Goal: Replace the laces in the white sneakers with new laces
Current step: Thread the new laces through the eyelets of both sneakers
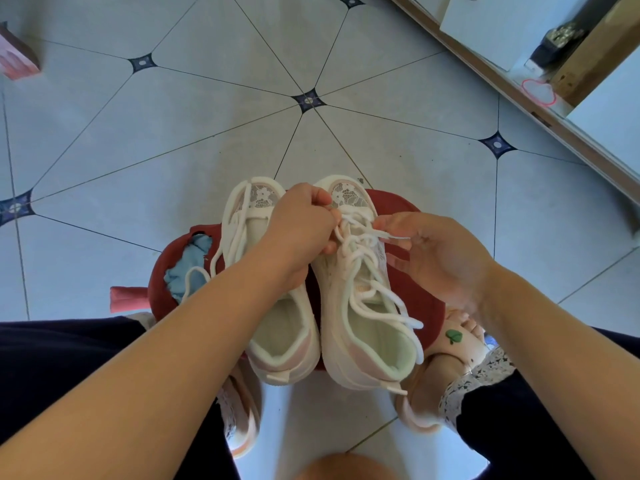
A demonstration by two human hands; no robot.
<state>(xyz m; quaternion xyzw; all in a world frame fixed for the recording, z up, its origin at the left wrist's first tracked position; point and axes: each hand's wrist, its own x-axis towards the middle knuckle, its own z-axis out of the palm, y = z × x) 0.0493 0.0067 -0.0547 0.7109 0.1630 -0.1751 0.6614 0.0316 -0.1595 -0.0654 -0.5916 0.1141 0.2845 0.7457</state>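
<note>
Pale tiled floor (194, 140), dark diamond insets (309, 99)

You have the two sneakers side by side on the stool (424, 299) in front of your knees, toes pointing away from you, the left sneaker (277, 306) touching the right sneaker (363, 327). Your left hand (301, 230) sits over the gap between their toes, at the front of the right sneaker's lace (367, 282), while your right hand (443, 258) lies just right of that shoe, where one lace end reaches your thumb. A loose lace (213, 261) trails off the left sneaker's left side onto the stool, and your right foot (446, 362) rests on the tiled floor (173, 133) beside the right sneaker's heel.
</note>
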